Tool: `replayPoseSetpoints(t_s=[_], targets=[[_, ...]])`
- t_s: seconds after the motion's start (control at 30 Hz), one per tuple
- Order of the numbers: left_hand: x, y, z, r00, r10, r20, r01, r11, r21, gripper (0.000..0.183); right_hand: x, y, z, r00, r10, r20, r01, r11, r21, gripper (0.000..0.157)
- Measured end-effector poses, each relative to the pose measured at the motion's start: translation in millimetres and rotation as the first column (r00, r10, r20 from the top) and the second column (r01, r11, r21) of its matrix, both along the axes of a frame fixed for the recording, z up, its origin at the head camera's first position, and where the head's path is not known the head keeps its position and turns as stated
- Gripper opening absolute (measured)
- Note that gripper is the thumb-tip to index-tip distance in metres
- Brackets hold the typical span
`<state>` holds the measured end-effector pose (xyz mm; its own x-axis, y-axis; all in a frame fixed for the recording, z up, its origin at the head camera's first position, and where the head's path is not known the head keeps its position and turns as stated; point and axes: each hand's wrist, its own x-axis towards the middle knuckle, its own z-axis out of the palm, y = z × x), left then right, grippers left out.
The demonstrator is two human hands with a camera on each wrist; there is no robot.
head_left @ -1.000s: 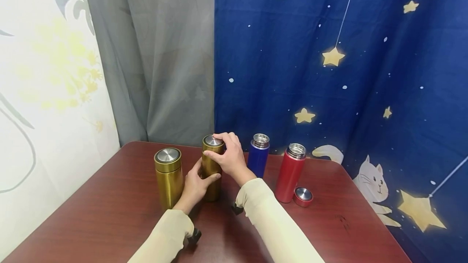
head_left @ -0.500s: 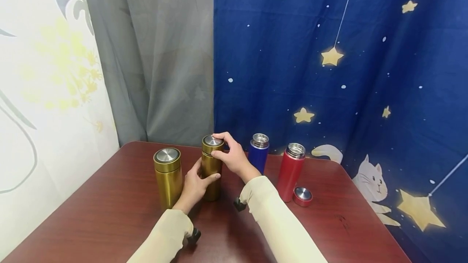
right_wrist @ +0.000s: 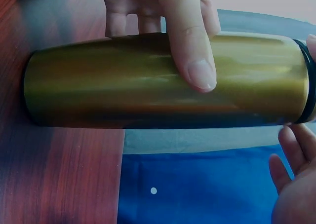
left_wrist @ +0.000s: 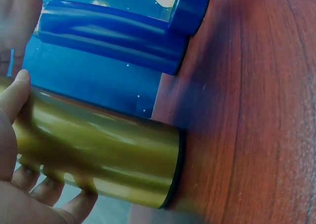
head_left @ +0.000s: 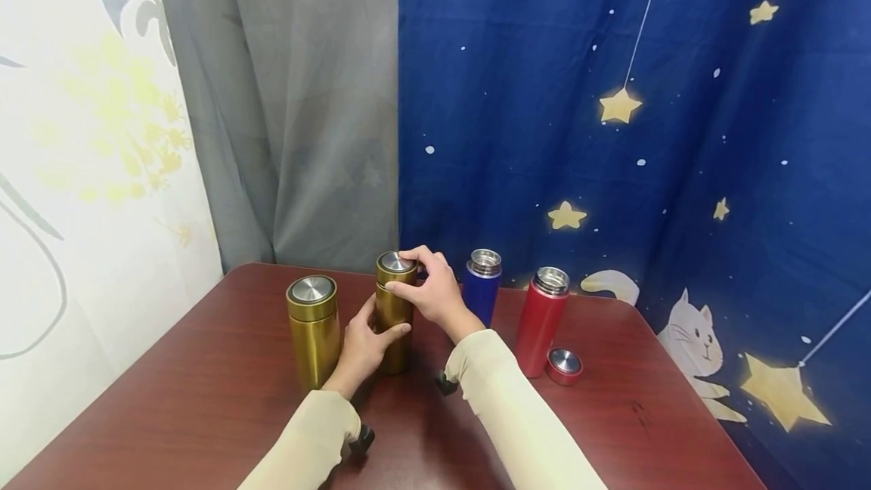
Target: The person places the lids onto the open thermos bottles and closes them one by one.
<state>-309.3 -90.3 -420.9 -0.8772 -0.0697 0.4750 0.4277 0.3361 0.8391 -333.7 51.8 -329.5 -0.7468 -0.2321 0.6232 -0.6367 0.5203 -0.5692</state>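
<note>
A gold thermos [head_left: 393, 316] stands upright on the table in front of me. My left hand [head_left: 364, 342] grips its body from the left, thumb across the front and fingers round the far side, as the right wrist view also shows. Over its gold lid [head_left: 387, 275] with a silver disc on top, my right hand [head_left: 438, 295] holds on with thumb at the front and fingertips at the upper rim. The lid sits on the body, a dark band showing between them in the right wrist view. A second gold thermos [head_left: 315, 350], lid on, stands left of my left hand.
To the right stand a lidless blue thermos [head_left: 480, 299] and a lidless red thermos [head_left: 539, 335], both with bare steel necks. A red lid [head_left: 564, 367] lies beside the red one. The left wrist view shows a blue lid [left_wrist: 191, 9] by the blue body.
My right hand has shifted its hold on the lid, the thumb sliding right and then partly back left, and the right forearm now sits slightly further right. My left hand has kept still.
</note>
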Motion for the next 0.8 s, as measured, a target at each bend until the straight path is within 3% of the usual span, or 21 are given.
replayPoseSetpoints(t_s=[0.23,0.43,0.57,0.7,0.8], targets=[[-0.2,0,-1.1,1.0,-0.001,-0.031,0.001,1.0,0.006,0.071,0.4,-7,-1.7,0.983,-0.109,-0.148,0.118,0.991,0.059,0.053],[-0.6,2,-3.4,1.0,-0.01,-0.027,0.01,1.0,-0.004,0.07,0.8,-7,-6.0,0.978,-0.09,-0.19,0.114,0.986,0.119,0.055],[-0.7,2,-3.6,1.0,-0.004,-0.026,0.005,1.0,0.019,0.07,0.6,-5,-4.7,0.99,0.005,-0.141,0.012,0.993,0.117,0.054],[-1.7,1,-3.8,1.0,0.006,-0.003,-0.006,1.0,0.016,0.071,2.1,1,-1.1,0.992,0.126,-0.022,-0.123,0.988,0.09,0.05],[-2.6,0,-4.1,1.0,-0.003,0.002,0.003,1.0,0.015,0.072,3.4,4,2.0,0.988,0.149,0.044,-0.152,0.985,0.085,0.048]])
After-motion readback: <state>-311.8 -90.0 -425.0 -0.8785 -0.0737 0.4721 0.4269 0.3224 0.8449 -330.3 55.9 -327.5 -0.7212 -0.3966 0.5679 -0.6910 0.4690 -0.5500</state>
